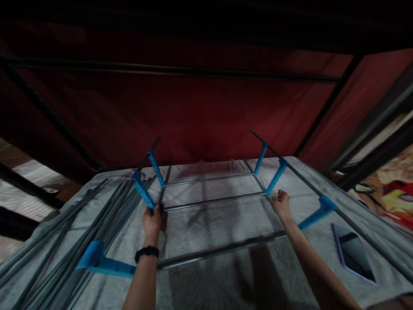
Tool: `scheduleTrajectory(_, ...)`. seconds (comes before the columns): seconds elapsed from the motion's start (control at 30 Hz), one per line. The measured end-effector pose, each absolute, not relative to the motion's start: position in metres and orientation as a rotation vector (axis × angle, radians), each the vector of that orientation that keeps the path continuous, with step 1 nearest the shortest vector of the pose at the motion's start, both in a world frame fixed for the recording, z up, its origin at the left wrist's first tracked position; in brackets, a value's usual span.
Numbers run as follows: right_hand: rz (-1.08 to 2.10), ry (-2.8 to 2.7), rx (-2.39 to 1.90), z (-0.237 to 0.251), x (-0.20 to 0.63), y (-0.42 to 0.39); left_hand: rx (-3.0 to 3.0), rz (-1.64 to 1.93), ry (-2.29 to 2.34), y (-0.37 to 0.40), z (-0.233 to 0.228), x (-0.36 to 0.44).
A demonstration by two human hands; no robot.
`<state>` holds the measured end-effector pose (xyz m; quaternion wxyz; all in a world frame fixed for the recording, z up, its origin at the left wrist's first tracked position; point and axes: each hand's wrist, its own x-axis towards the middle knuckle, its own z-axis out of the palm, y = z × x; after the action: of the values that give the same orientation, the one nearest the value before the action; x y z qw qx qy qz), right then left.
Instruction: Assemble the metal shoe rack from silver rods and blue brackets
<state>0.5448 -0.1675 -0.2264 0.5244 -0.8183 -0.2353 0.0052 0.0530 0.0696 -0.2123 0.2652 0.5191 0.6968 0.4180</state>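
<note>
This looks like a room in a home, dimly lit. A bed point(226, 275) with a pale grey cover fills the lower frame, a phone point(353, 254) lying on it at lower right. A dark red fabric wall on black poles spans the upper frame. Patterned bedding or fabric point(393, 193) shows at the right edge, and pale flooring point(19, 189) at the left edge.

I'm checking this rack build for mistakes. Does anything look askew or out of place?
Only a phone lying on the white cloth beside the rack; the rods look parallel, and both hands grip it.
</note>
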Motion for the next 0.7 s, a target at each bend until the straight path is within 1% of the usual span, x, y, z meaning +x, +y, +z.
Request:
scheduleTrajectory(0.2,0.153,-0.65,-1.979,-0.207,0.546,-0.137,1.502,1.055,1.912,0.067,-0.205,0.054)
scheduleTrajectory(0.33,0.153,-0.618,-2.096,-0.195,0.545,-0.135,1.518,1.04,1.977,0.06,-0.196,0.055)
scheduleTrajectory(0.53,0.167,-0.583,-2.265,-0.184,0.534,-0.172,1.447,1.1,2.017,0.029,-0.193,0.045)
scheduleTrajectory(0.7,0.159,-0.611,-2.383,-0.19,0.525,-0.222,1.441,1.157,1.947,-0.013,-0.193,0.034)
